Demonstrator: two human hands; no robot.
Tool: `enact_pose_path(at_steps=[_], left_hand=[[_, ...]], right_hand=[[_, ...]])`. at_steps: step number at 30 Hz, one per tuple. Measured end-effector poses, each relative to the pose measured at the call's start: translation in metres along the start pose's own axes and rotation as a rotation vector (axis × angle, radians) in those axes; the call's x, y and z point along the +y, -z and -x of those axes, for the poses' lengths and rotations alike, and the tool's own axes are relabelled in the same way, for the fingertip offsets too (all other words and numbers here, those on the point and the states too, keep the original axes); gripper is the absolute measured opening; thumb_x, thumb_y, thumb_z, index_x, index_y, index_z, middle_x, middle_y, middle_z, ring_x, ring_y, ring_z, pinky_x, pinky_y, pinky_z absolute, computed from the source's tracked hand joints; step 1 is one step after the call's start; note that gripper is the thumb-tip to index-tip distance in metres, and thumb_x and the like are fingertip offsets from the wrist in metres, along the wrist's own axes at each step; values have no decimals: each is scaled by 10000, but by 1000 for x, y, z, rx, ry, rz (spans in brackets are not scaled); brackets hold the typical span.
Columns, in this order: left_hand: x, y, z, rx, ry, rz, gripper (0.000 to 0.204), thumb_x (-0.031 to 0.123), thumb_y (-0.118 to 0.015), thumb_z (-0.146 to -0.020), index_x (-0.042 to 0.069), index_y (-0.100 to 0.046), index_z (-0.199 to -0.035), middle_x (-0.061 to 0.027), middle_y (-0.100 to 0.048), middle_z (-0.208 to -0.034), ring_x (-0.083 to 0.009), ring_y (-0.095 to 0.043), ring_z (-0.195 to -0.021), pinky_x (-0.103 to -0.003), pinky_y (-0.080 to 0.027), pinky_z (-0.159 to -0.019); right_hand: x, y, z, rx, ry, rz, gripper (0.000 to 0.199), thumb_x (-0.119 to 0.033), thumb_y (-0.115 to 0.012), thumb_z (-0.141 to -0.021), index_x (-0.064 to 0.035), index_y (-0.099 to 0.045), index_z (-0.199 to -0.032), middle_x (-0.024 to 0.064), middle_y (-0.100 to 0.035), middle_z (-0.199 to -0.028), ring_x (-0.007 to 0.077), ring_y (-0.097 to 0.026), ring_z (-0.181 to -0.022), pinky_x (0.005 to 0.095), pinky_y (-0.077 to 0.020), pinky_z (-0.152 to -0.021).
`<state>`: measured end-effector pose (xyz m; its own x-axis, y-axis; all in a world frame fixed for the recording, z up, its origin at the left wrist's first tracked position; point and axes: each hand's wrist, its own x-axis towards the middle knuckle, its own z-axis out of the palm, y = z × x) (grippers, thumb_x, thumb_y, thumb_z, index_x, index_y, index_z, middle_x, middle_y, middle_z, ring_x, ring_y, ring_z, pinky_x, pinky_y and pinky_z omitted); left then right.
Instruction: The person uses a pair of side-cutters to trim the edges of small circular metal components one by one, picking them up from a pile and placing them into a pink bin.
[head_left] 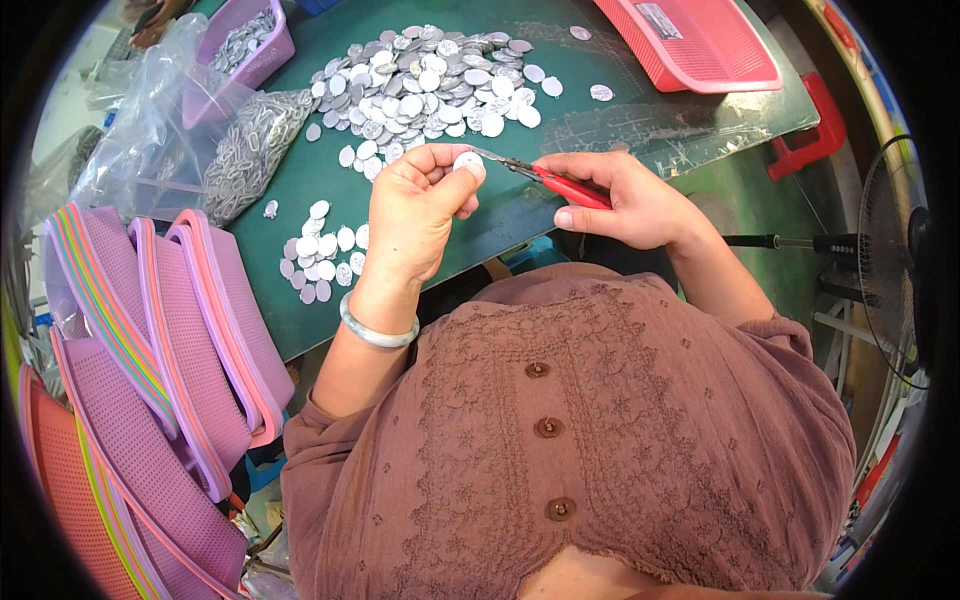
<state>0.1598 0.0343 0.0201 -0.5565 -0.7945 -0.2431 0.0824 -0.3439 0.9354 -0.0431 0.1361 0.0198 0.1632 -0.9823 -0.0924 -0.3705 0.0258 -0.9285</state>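
Between thumb and fingers, my left hand (425,205) pinches a small round silver-white metal disc (470,163). My right hand (630,200) is closed around red-handled pliers (572,188), whose jaws reach left to the edge of that disc. Whether the jaws grip anything there is too small to tell. Beyond my hands a large heap of similar oval discs (430,85) is spread over the green tabletop (480,215). A smaller group of discs (322,250) lies left of my left wrist.
A clear plastic bag of metal links (250,150) rests at the left, by a purple basket with small metal pieces (205,95). A pink tray (690,50) sits at the far right. Stacked purple baskets (200,350) stand lower left; a fan (890,250) is at the right.
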Motion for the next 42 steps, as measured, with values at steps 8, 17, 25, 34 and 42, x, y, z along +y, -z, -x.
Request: enact_pose_path(at_steps=[8,17,25,34,42], left_hand=[[-1,0,2,-23,-35,-2,198,10,-645,-793,-48,-583,-972,-51,-605,-757,-83,-508,-567,-197,-395,-527],[-5,1,4,-42,-90,-24,192,10,-641,-799,-43,-589,-976,-37,-599,-759,-81,-508,-585,-193,-393,-542],[-8,5,2,-46,-65,11,197,34,-642,-812,-25,-590,-993,-54,-617,-786,-88,-537,-599,-192,-426,-559],[-10,14,5,-54,3,173,210,29,-515,-874,-33,-564,-1069,-115,-634,-927,-169,-635,-774,-275,-518,-693],[-12,19,5,-74,13,244,229,31,-488,-881,-37,-558,-1088,-125,-634,-935,-181,-638,-788,-282,-519,-704]], right_hand=[[-2,2,0,-51,-24,-61,504,-243,-674,-783,14,-525,-1189,54,-606,-877,101,-513,-788,251,-437,-743],[0,5,0,-131,-107,-306,480,-194,-686,-783,45,-540,-1172,7,-584,-904,75,-486,-812,229,-418,-751],[12,4,-3,-115,-146,-420,493,-244,-683,-788,18,-544,-1182,-35,-539,-804,37,-447,-681,188,-357,-578],[17,6,-3,3,-163,-518,527,-252,-686,-785,16,-521,-1207,-52,-494,-746,31,-413,-613,182,-323,-525],[15,7,-4,-66,-148,-424,555,-241,-705,-765,25,-511,-1212,15,-566,-899,67,-492,-802,209,-408,-713]])
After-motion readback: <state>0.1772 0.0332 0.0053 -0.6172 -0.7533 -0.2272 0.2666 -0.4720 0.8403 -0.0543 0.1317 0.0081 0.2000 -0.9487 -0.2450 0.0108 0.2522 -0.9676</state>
